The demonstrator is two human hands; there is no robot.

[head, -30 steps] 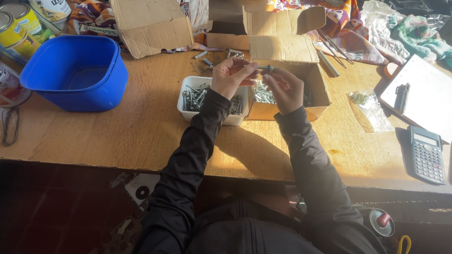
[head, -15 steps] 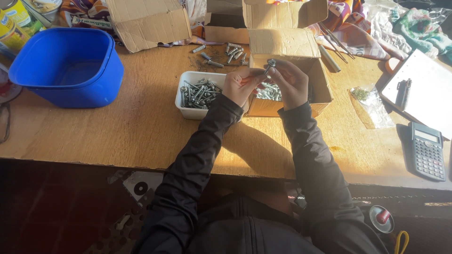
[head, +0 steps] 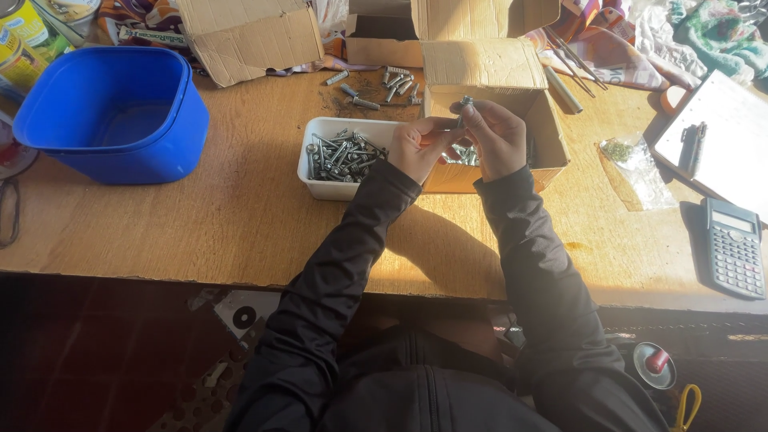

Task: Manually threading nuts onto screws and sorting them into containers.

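Silver metal bolt (head: 464, 104) sits pinched between both hands, right hand (head: 494, 138) gripping its head, left hand (head: 420, 146) its shank, at centre frame above the open brown cardboard box (head: 552, 136). Many bolts remain in the white plastic tray (head: 320, 188) at its left; some lie loose on the wooden tabletop (head: 240, 216) behind.

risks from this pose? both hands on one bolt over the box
1. The bolt is pinched at the fingertips of the left hand and right hand above the cardboard box; a slip probably drops it in.
2. The white tray of bolts sits against the left wrist and could get nudged.
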